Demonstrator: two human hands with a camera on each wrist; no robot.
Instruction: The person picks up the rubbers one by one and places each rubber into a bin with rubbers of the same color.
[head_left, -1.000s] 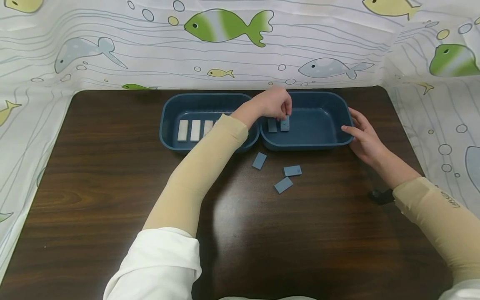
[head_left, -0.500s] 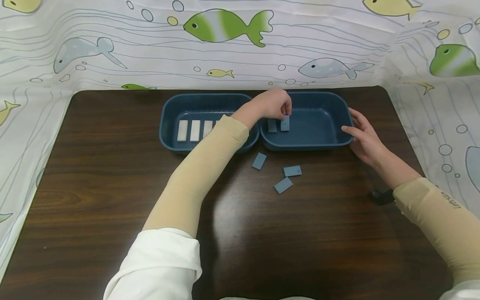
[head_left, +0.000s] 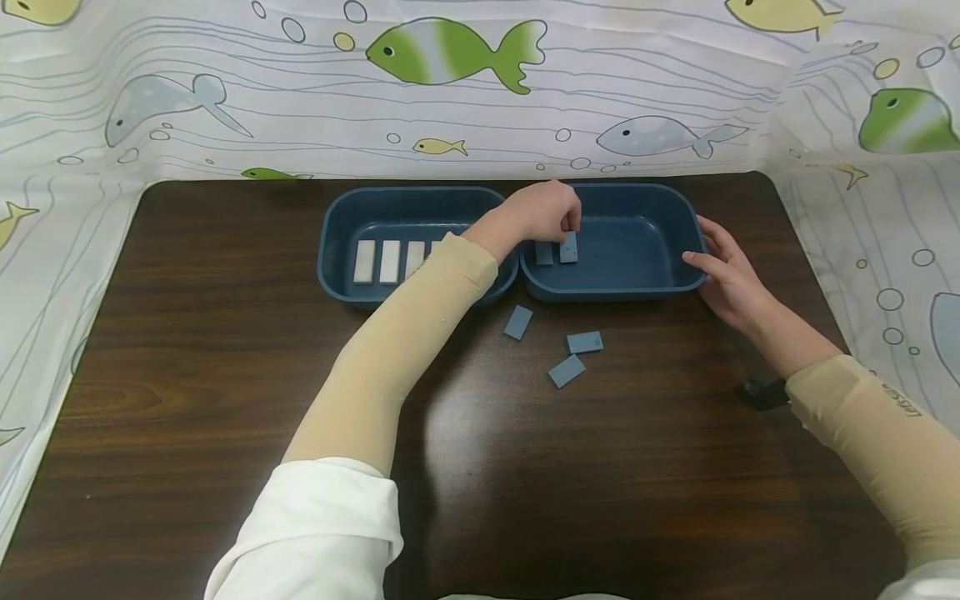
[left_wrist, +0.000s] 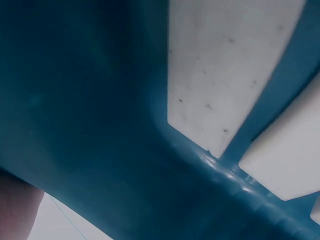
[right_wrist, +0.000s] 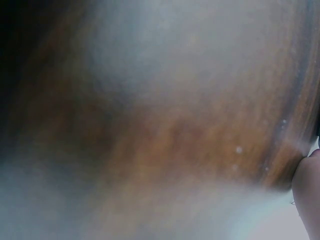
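Head view, left hand: the left hand (head_left: 543,210) reaches over the right tray (head_left: 630,250), fingers curled downward, pinching the upper end of a speckled blue block (head_left: 568,248).
Head view, speckled blue block: inside the right tray, toward its left end; a second blue block (head_left: 543,253) lies just to its left, partly under the hand.
Head view, right hand: the right hand (head_left: 727,275) grips the right end of the right tray, thumb over the rim, other fingers outside the wall.
Head view, left tray: the left tray (head_left: 405,225) stands end to end with the right one; white blocks (head_left: 390,262) line up inside it, the rightmost part of the row hidden by the left arm's beige sleeve (head_left: 375,375).
Head view, table: three loose blue blocks (head_left: 518,322) lie in front of the trays on the brown table (head_left: 225,333), two of them close together.
Head view, backdrop: a white cloth (head_left: 315,150) printed with fish.
Left wrist view, tray interior: white blocks stand out against blue, the nearest one speckled; a bit of skin (left_wrist: 15,207) shows lower left, grip not visible.
Right wrist view, blur: brown and grey smears, with skin at the lower right; from here I cannot tell the grip.
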